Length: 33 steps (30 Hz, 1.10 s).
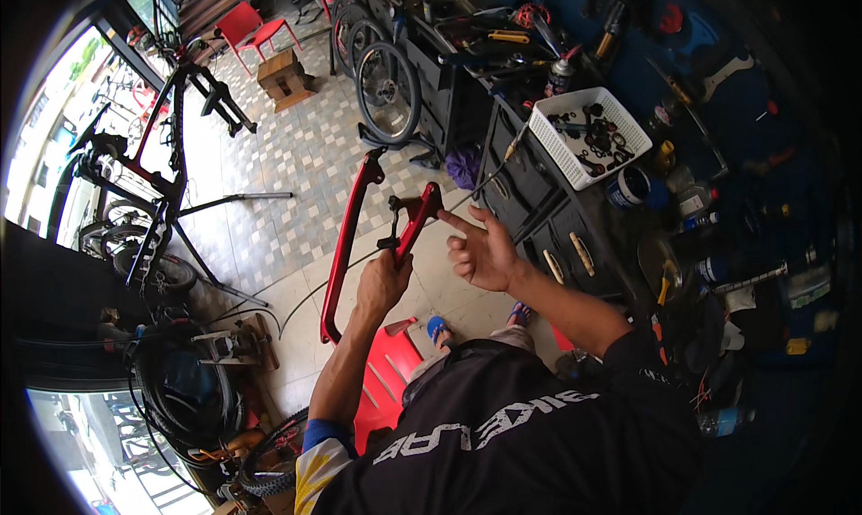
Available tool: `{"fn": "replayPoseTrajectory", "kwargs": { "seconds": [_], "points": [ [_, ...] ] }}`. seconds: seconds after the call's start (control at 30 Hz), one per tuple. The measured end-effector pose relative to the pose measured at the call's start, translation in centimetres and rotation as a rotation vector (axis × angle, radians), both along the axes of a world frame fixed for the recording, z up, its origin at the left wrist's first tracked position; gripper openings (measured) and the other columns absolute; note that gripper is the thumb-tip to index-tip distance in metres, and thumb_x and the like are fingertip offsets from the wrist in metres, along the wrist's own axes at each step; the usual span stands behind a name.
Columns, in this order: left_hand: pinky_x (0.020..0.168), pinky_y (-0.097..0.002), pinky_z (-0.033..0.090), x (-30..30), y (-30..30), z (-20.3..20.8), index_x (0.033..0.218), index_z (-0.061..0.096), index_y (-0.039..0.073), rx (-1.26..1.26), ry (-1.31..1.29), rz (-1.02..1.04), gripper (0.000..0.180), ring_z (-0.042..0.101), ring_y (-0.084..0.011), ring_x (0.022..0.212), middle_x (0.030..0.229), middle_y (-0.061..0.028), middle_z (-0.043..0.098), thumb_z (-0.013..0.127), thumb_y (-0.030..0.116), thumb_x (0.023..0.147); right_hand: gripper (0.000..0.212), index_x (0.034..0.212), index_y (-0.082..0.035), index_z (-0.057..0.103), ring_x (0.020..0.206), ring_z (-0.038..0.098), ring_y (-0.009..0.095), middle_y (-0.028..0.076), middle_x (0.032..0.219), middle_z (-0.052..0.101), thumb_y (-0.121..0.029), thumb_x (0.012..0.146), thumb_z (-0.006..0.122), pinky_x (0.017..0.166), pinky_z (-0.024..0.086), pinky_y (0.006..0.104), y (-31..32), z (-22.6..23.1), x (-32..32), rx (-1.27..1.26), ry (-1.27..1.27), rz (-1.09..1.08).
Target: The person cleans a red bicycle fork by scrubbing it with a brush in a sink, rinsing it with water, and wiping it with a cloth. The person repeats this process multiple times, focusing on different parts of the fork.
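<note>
Handling the red frame section (347,237) called for a firm grip, as I judged it: stiff, probably light for its length, its glossy paint liable to slip or scratch. It was held in the air in front of me, above the pale floor. My left hand (382,283) was clamped around the shorter arm, just below the dark fitting (389,243); this seemed a sound hold, though the long arm, offset to the left, would likely have tended to twist it. My right hand (489,253) was apart and unloaded, index finger extended to the upper end of the shorter arm; contact could not be confirmed. On the bench sat a white basket (563,158), holding small dark parts, some ring-shaped. Beside it stood a round tub (631,186), contents not discernible.
</note>
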<state>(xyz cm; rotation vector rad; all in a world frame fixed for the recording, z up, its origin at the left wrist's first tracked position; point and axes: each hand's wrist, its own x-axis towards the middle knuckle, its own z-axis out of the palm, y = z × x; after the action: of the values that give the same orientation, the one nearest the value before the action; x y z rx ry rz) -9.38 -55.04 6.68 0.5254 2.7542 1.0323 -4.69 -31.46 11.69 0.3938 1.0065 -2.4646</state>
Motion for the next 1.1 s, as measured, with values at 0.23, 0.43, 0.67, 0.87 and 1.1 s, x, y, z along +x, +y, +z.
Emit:
{"fn": "replayPoseTrajectory", "kwargs": {
  "seconds": [0.23,0.43,0.67,0.87,1.1],
  "points": [
    [0.063,-0.0521,0.050,0.0,0.3,1.4,0.101,0.061,-0.002,-0.011,0.007,-0.054,0.035,0.066,-0.0462,0.071,0.071,-0.0269,0.066,0.069,0.030,0.090,0.051,0.141,-0.016,0.046,0.064,0.060,0.019,0.003,0.083,0.065,-0.032,0.096,0.064,0.062,0.050,0.0380,1.9,-2.6,-0.4,1.598,0.819,0.164],
    [0.062,-0.0477,0.050,-0.5,-0.2,-0.4,0.087,0.062,-0.003,0.141,-0.051,0.054,0.042,0.068,-0.0412,0.071,0.073,-0.0261,0.066,0.075,0.037,0.085,0.043,0.131,-0.012,0.055,0.062,0.055,0.013,0.001,0.079,0.061,-0.031,0.095,0.067,0.058,0.047,0.0306,0.3,-1.4,-0.2,0.277,0.271,-0.069],
    [0.061,-0.0474,0.049,0.1,0.0,2.9,0.087,0.061,-0.004,0.040,-0.109,-0.111,0.039,0.066,-0.0417,0.067,0.070,-0.0251,0.064,0.075,0.032,0.085,0.033,0.108,-0.002,0.066,0.081,0.057,0.011,0.003,0.095,0.063,-0.018,0.082,0.078,0.073,0.048,0.0280,4.8,-0.2,-3.9,1.162,0.757,0.222],
    [0.060,-0.0497,0.048,-0.9,-0.7,6.2,0.083,0.059,-0.002,-0.083,0.003,-0.277,0.035,0.062,-0.0448,0.068,0.068,-0.0248,0.063,0.074,0.030,0.084,0.037,0.116,-0.005,0.063,0.085,0.059,0.010,0.001,0.098,0.063,-0.018,0.084,0.076,0.073,0.048,0.0266,5.0,0.6,-3.3,1.026,0.776,0.310],
    [0.056,-0.0358,0.045,1.0,3.9,2.2,0.078,0.059,0.001,0.377,-0.211,0.023,0.031,0.055,-0.0158,0.060,0.064,-0.0051,0.058,0.076,0.025,0.086,0.029,0.119,-0.009,0.056,0.078,0.054,0.012,0.000,0.092,0.058,-0.023,0.096,0.068,0.074,0.047,0.0286,-2.7,-1.4,-1.9,-0.013,0.488,-0.429]
  ]
}}
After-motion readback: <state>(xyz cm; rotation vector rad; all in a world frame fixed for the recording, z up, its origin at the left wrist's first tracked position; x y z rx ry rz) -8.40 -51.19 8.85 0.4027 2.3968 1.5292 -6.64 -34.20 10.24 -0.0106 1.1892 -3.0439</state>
